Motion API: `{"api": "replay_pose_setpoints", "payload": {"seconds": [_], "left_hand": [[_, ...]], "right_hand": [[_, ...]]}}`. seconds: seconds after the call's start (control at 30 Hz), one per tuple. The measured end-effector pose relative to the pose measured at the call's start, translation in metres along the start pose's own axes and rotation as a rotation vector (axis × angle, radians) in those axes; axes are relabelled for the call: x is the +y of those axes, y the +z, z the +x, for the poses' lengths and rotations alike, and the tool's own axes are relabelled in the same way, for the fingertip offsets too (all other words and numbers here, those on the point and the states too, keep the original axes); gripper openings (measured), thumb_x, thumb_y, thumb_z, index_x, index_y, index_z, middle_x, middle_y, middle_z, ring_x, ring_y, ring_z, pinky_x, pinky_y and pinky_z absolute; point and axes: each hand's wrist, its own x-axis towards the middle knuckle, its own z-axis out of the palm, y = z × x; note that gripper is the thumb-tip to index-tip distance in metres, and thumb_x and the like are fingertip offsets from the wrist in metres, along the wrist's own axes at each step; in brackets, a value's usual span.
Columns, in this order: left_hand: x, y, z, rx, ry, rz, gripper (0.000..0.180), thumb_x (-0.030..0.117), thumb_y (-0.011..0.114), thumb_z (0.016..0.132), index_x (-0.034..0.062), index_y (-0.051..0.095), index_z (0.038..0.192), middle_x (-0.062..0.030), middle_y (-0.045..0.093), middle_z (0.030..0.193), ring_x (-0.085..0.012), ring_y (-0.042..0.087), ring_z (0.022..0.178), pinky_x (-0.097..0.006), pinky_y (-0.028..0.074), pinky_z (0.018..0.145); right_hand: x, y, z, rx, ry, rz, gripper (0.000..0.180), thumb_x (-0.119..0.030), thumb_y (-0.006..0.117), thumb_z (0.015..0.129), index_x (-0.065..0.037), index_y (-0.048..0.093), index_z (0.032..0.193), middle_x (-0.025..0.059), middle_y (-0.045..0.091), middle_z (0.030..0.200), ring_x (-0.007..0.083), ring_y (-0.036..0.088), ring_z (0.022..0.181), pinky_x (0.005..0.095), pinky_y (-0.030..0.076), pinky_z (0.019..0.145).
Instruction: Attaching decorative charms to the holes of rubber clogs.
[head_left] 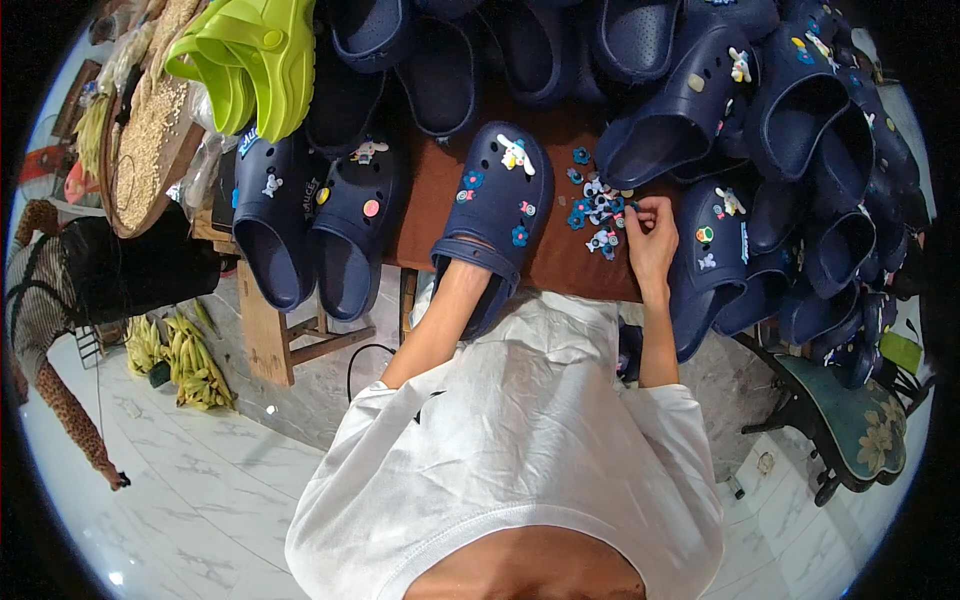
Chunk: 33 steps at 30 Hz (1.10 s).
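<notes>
My left hand (466,282) is pushed into a navy clog (493,200) through its heel opening, so the fingers are hidden inside. The clog lies toe away on the brown tabletop (420,215). A white character charm, blue flowers and small candy-like charms sit in its holes. Just right of it is a loose pile of shoe charms (600,205), mostly blue flowers and white figures. At the pile's right edge, my right hand (652,240) pinches a small shoe charm between thumb and fingertips; the charm is partly covered.
Navy clogs (710,250) are heaped along the right and back. Two decorated navy clogs (350,230) lie left, below lime-green clogs (270,75). A round tray of pale grains (150,150) is far left. A wooden stool (270,320), corn (195,365) and a person's arm (75,420) appear left.
</notes>
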Motion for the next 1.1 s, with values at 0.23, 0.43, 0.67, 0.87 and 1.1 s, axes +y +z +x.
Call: {"api": "replay_pose_setpoints", "payload": {"seconds": [0.23, 0.43, 0.67, 0.87, 1.1], "left_hand": [[-0.013, 0.001, -0.016, -0.058, 0.026, 0.147, 0.036, 0.016, 0.043, 0.104, 0.0045, 0.047, 0.137, -0.0088, 0.055, 0.129, -0.0180, 0.055, 0.114, -0.031, 0.048, 0.097], [-0.027, -0.001, -0.045, -0.112, 0.039, 0.282, 0.034, 0.014, 0.045, 0.103, 0.0045, 0.048, 0.136, -0.0081, 0.057, 0.125, -0.0161, 0.057, 0.110, -0.029, 0.049, 0.094], [-0.032, 0.005, -0.052, -0.137, 0.080, 0.050, 0.028, 0.006, 0.048, 0.101, 0.0023, 0.052, 0.128, -0.0042, 0.057, 0.112, -0.0096, 0.056, 0.098, -0.020, 0.050, 0.084], [-0.051, -0.003, -0.046, -0.092, 0.101, 0.093, 0.028, 0.005, 0.049, 0.100, 0.0005, 0.054, 0.128, -0.0053, 0.058, 0.113, -0.0112, 0.056, 0.099, -0.022, 0.050, 0.085], [-0.036, 0.013, -0.057, -0.115, 0.109, 0.005, 0.030, 0.004, 0.050, 0.100, 0.0012, 0.053, 0.129, -0.0058, 0.058, 0.114, -0.0115, 0.057, 0.100, -0.023, 0.050, 0.085]], "right_hand": [[-0.059, -0.008, -0.016, 0.036, -0.106, 0.170, 0.015, 0.000, 0.073, 0.080, -0.001, 0.066, 0.093, 0.0082, 0.064, 0.090, 0.0164, 0.063, 0.077, 0.0287, 0.050, 0.071], [-0.109, 0.014, -0.016, -0.051, -0.408, 0.260, 0.016, 0.001, 0.075, 0.077, -0.003, 0.068, 0.091, 0.0104, 0.067, 0.094, 0.0242, 0.066, 0.087, 0.0319, 0.052, 0.076], [-0.128, 0.035, -0.013, -0.071, -0.573, 0.266, 0.013, 0.000, 0.074, 0.076, -0.004, 0.069, 0.087, 0.0074, 0.070, 0.091, 0.0235, 0.067, 0.085, 0.0335, 0.053, 0.076], [-0.125, 0.038, -0.018, -0.026, -0.624, 0.263, 0.015, 0.000, 0.075, 0.075, -0.004, 0.070, 0.088, 0.0075, 0.072, 0.092, 0.0233, 0.067, 0.086, 0.0325, 0.053, 0.075], [-0.111, 0.036, -0.022, -0.024, -0.739, 0.168, 0.025, 0.002, 0.071, 0.076, -0.004, 0.072, 0.100, 0.0083, 0.070, 0.103, 0.0243, 0.066, 0.090, 0.0330, 0.055, 0.079]]}}
